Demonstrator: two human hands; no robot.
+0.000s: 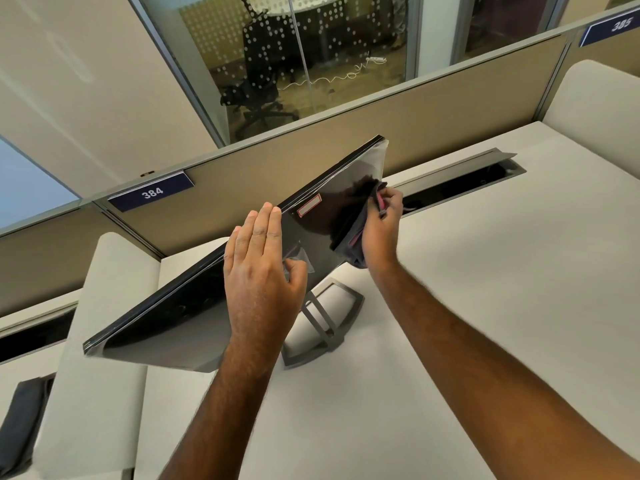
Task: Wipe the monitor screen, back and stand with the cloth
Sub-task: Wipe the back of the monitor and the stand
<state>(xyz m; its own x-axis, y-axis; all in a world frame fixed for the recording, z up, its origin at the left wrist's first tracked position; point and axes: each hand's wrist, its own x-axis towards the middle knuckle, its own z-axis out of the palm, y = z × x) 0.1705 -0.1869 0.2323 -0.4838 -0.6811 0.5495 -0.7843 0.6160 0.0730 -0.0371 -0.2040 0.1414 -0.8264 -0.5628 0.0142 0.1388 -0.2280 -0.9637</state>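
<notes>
We steady the monitor point(194, 306) with our left hand point(258, 261) flat over its top edge, fingers straight, so it stays put on the surface point(450, 306) while our right hand point(381, 221), just beside, grips the cloth point(349, 233) against the screen.

I look down on a pale desk point(485, 306) with an open cable trough point(478, 181) along its far edge, backed by a tan partition point(277, 174) carrying blue number plates 384 point(152, 192) and 385 point(620, 26). Beyond it, dotted glass walls point(294, 46) show a black office chair point(258, 81) on a carpeted floor.
</notes>
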